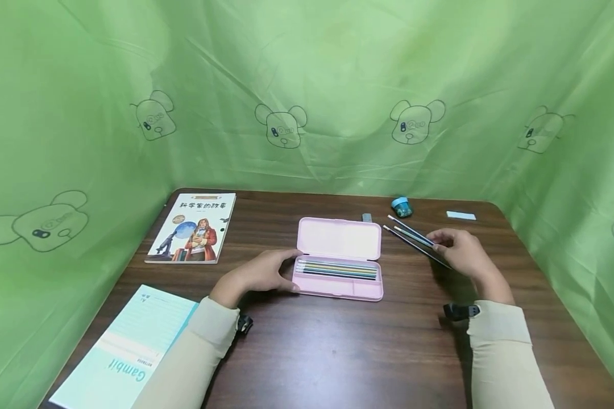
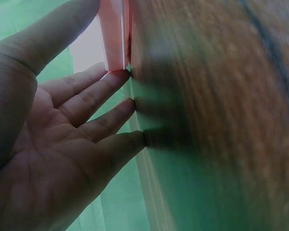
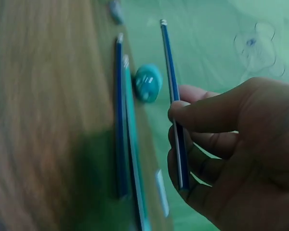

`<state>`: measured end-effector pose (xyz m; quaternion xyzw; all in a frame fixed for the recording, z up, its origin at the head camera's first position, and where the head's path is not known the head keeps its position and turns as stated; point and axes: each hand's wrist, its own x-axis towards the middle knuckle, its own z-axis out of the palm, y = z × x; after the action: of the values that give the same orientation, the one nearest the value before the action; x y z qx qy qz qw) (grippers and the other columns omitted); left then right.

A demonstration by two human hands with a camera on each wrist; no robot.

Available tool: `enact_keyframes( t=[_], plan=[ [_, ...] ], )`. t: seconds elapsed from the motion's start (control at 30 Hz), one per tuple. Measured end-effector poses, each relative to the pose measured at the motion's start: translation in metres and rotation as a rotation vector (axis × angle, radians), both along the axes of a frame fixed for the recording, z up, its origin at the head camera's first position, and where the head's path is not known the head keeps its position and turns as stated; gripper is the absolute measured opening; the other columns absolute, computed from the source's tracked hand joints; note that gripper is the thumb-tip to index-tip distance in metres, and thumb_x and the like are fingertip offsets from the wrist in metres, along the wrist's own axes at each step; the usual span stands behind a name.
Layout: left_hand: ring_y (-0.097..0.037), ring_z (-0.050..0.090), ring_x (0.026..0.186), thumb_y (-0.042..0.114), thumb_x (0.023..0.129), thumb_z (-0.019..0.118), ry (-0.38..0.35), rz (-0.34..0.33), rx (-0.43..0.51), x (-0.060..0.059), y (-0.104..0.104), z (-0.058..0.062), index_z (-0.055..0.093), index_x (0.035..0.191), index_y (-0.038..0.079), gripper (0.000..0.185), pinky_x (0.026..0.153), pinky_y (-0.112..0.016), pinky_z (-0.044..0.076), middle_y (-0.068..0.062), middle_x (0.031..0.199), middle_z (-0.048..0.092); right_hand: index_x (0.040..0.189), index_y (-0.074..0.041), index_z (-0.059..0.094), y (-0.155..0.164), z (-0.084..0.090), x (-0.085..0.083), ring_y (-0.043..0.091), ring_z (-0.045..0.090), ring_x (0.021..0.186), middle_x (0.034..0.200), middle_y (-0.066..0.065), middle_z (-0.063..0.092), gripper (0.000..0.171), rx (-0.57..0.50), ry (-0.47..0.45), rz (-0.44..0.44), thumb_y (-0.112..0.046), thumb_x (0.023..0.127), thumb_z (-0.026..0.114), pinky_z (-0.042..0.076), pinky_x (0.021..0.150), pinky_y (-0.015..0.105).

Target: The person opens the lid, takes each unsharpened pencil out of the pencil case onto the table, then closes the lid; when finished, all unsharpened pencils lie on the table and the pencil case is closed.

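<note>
A pink pencil case (image 1: pixel 340 288) lies unfolded on the table, with several pencils (image 1: pixel 337 268) side by side in its rear compartment. My left hand (image 1: pixel 266 271) holds the case at its left end, thumb at the front corner and fingers toward the hinge; the left wrist view shows fingertips touching the case edge (image 2: pixel 114 38). To the right, my right hand (image 1: pixel 460 250) pinches a dark blue pencil (image 3: pixel 169 62) between thumb and fingers, raised off the table. Beneath it, another dark blue pencil (image 3: pixel 119 120) and a green pencil (image 3: pixel 131 115) lie on the wood.
A small teal container with a blue lid (image 1: pixel 401 207) and a flat light-blue piece (image 1: pixel 461 216) sit at the back right. Behind the case is a small grey block (image 1: pixel 366 217). A storybook (image 1: pixel 191 230) and a Gambit notebook (image 1: pixel 128 352) lie on the left.
</note>
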<state>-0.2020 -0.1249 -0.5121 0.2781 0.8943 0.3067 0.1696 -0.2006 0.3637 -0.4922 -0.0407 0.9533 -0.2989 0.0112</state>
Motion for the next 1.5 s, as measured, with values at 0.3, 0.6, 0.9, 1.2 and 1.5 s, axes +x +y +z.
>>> enact_keyframes(
  t=[0.3,0.6,0.9,1.2,1.5],
  plan=[
    [-0.035,0.055,0.156,0.029,0.088,0.097,-0.003,0.012,0.001,0.003,-0.003,-0.001,0.057,0.161,0.008,0.086,0.133,-0.054,0.043,-0.016,0.161,0.063,0.119,0.001,0.080,0.017,-0.019,-0.004,0.020,0.067,0.091,0.102,0.015,0.081,0.017,0.073,-0.042,0.037,-0.004,0.104,0.072,0.050,0.080,0.034],
    [-0.034,0.055,0.155,0.029,0.087,0.098,-0.013,0.013,0.010,0.003,-0.002,-0.001,0.058,0.161,0.010,0.086,0.133,-0.054,0.043,-0.014,0.160,0.065,0.116,0.004,0.080,0.019,-0.025,-0.004,0.020,0.069,0.091,0.100,0.016,0.081,0.017,0.078,-0.046,0.031,-0.001,0.101,0.073,0.052,0.081,0.037],
    [-0.034,0.056,0.155,0.030,0.087,0.098,-0.009,0.008,0.004,0.004,-0.002,0.000,0.059,0.160,0.010,0.085,0.133,-0.054,0.043,-0.014,0.159,0.065,0.116,0.006,0.079,0.020,-0.024,-0.001,0.019,0.069,0.090,0.099,0.017,0.081,0.018,0.067,-0.044,0.033,0.001,0.100,0.074,0.053,0.081,0.036],
    [-0.034,0.056,0.154,0.030,0.087,0.097,-0.006,0.001,0.000,0.004,-0.001,0.002,0.059,0.160,0.010,0.085,0.133,-0.054,0.043,-0.015,0.159,0.065,0.124,0.002,0.079,0.005,-0.008,0.000,0.022,0.069,0.099,0.111,0.018,0.082,0.021,0.037,-0.046,0.034,-0.004,0.105,0.072,0.052,0.083,0.033],
    [-0.035,0.055,0.155,0.029,0.088,0.097,-0.006,0.005,-0.004,0.003,0.000,0.003,0.058,0.161,0.010,0.085,0.134,-0.054,0.043,-0.015,0.160,0.064,0.128,-0.002,0.079,-0.074,0.021,0.013,0.030,0.075,0.111,0.119,0.016,0.082,0.024,-0.047,0.006,0.238,-0.005,0.105,0.074,0.064,0.095,0.044]
  ],
)
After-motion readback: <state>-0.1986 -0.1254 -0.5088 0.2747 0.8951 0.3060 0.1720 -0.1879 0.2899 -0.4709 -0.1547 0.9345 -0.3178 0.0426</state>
